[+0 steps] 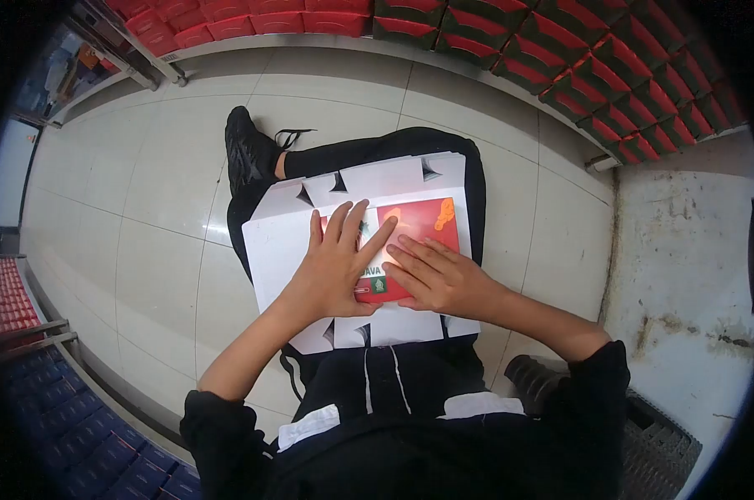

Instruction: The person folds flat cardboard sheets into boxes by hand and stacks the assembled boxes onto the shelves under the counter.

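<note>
White cardboard sheets with cut slots and flaps lie across my crossed legs. On top of them is a flat red printed piece with orange, white and green parts, and the letters "AVA" show between my hands. My left hand rests on its left part with the fingers spread. Palm down, my right hand lies over its right part, the fingers stretched out towards my left hand. Both hands cover some of the print.
Red and dark boxes fill a shelf along the top. Blue boxes and small red packs stand at the lower left. A black shoe is on the tiled floor. A dark crate sits at the lower right.
</note>
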Demonstrator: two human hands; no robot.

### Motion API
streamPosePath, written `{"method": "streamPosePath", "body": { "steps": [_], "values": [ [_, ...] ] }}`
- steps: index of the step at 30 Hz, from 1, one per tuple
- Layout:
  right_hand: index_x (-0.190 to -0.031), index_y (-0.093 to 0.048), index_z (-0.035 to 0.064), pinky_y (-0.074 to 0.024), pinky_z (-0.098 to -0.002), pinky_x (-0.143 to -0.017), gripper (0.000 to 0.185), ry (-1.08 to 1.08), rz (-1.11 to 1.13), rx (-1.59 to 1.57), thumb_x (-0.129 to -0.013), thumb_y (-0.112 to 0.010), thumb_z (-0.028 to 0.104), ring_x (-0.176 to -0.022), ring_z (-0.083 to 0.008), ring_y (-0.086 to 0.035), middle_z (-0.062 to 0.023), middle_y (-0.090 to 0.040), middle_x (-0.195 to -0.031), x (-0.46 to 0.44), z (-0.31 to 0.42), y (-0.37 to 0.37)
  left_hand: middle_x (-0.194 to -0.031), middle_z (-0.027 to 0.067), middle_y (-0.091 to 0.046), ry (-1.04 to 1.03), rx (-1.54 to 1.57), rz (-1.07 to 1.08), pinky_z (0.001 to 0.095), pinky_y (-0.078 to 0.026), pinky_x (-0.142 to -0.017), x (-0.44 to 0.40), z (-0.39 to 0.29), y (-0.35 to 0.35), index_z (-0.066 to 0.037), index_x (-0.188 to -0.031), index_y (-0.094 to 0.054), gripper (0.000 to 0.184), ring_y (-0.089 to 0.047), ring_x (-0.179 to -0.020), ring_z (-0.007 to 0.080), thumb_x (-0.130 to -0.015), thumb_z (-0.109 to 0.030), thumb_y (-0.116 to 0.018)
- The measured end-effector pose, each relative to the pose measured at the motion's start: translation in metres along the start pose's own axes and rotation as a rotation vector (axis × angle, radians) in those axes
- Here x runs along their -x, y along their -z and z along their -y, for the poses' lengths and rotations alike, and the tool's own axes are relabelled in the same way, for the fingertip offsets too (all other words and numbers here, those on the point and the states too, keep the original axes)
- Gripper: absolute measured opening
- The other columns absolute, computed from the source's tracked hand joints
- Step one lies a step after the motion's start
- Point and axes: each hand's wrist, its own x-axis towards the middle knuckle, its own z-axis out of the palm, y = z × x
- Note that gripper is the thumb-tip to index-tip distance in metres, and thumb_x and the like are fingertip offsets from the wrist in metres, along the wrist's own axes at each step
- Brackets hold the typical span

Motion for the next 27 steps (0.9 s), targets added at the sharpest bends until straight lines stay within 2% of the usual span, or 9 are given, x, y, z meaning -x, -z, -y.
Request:
{"method": "streamPosePath", "body": {
  "steps": [3, 6, 8, 12, 14, 17, 20, 24, 27],
  "values": [
    [-0.11, -0.057, 0.0035, -0.0404, -0.0385, -0.094, 0.05, -0.039, 0.065, -0.134, -0.074, -0.067, 0.037, -0.114, -0.0271, -0.049, -0.0125, -0.053, -0.119, -0.002, -0.003, 0.02, -0.133, 0.0278, -0.028, 0.006, 0.039, -0.011, 0.0668, -0.023, -0.094, 0.003, -0.001, 0.002, -0.016, -0.141, -0.027, 0.108, -0.028, -0.123, 0.0441, -0.05, -0.049, -0.074],
    [-0.111, -0.057, 0.0074, -0.0433, -0.038, -0.09, 0.052, -0.258, 0.021, -0.305, -0.07, -0.074, 0.033, -0.111, -0.0244, -0.053, -0.0112, -0.054, -0.119, 0.004, 0.006, 0.032, -0.133, 0.0277, -0.028, 0.052, 0.119, -0.03, 0.0671, -0.023, -0.094, 0.004, -0.003, 0.005, -0.016, -0.141, -0.028, 0.107, -0.028, -0.124, 0.044, -0.05, -0.049, -0.074],
    [-0.114, -0.057, 0.0104, -0.041, -0.0404, -0.091, 0.057, -0.548, -0.107, -0.312, -0.065, -0.077, 0.032, -0.108, -0.0233, -0.053, -0.0104, -0.055, -0.116, 0.01, 0.015, 0.034, -0.133, 0.027, -0.027, 0.081, 0.121, -0.038, 0.0663, -0.023, -0.094, 0.006, -0.007, 0.002, -0.015, -0.141, -0.028, 0.108, -0.028, -0.123, 0.0441, -0.048, -0.047, -0.075],
    [-0.112, -0.057, 0.0114, -0.037, -0.0419, -0.094, 0.056, -0.583, -0.123, -0.297, -0.064, -0.075, 0.035, -0.112, -0.0236, -0.05, -0.0095, -0.052, -0.12, 0.016, 0.018, 0.032, -0.134, 0.0253, -0.028, 0.158, 0.123, -0.055, 0.0653, -0.022, -0.096, 0.006, -0.017, -0.002, -0.016, -0.14, -0.029, 0.11, -0.029, -0.123, 0.0442, -0.045, -0.044, -0.077],
    [-0.115, -0.057, 0.0138, -0.0344, -0.0427, -0.099, 0.059, -0.39, 0.03, -0.21, -0.063, -0.076, 0.034, -0.119, -0.0235, -0.047, -0.0082, -0.049, -0.127, 0.016, 0.008, 0.03, -0.133, 0.0245, -0.028, 0.161, 0.146, -0.061, 0.0653, -0.022, -0.096, 0.006, -0.019, -0.004, -0.016, -0.14, -0.029, 0.111, -0.029, -0.123, 0.0438, -0.044, -0.043, -0.077],
    [-0.12, -0.055, 0.0164, -0.0295, -0.0442, -0.103, 0.065, -0.194, 0.047, -0.199, -0.062, -0.076, 0.036, -0.127, -0.0227, -0.039, -0.0084, -0.044, -0.134, 0.017, -0.007, 0.017, -0.132, 0.0232, -0.03, 0.164, 0.168, -0.068, 0.0661, -0.021, -0.096, 0.006, -0.021, -0.006, -0.017, -0.14, -0.029, 0.11, -0.029, -0.123, 0.0428, -0.045, -0.041, -0.079],
    [-0.122, -0.054, 0.0184, -0.026, -0.0456, -0.106, 0.066, -0.224, 0.197, -0.419, -0.062, -0.075, 0.036, -0.131, -0.0226, -0.034, -0.0102, -0.042, -0.136, 0.002, -0.006, 0.028, -0.132, 0.0223, -0.031, 0.165, 0.168, -0.051, 0.0669, -0.02, -0.097, 0.008, -0.02, -0.005, -0.019, -0.14, -0.028, 0.108, -0.029, -0.123, 0.0411, -0.048, -0.039, -0.079],
    [-0.123, -0.053, 0.0187, -0.024, -0.046, -0.107, 0.064, -0.215, 0.189, -0.449, -0.065, -0.074, 0.035, -0.133, -0.0231, -0.03, -0.0114, -0.041, -0.137, 0.001, -0.006, 0.023, -0.133, 0.0216, -0.031, 0.153, 0.193, -0.037, 0.0671, -0.021, -0.097, 0.007, -0.018, -0.002, -0.02, -0.141, -0.028, 0.105, -0.03, -0.123, 0.039, -0.051, -0.037, -0.079],
    [-0.124, -0.054, 0.0235, -0.0236, -0.0478, -0.107, 0.06, -0.239, 0.198, -0.461, -0.067, -0.074, 0.03, -0.131, -0.0223, -0.034, -0.0068, -0.042, -0.138, 0.003, -0.004, 0.017, -0.13, 0.0221, -0.034, 0.132, 0.163, -0.044, 0.0655, -0.022, -0.097, 0.007, -0.017, -0.002, -0.019, -0.14, -0.03, 0.104, -0.033, -0.122, 0.0403, -0.049, -0.036, -0.077]
  ]
}}
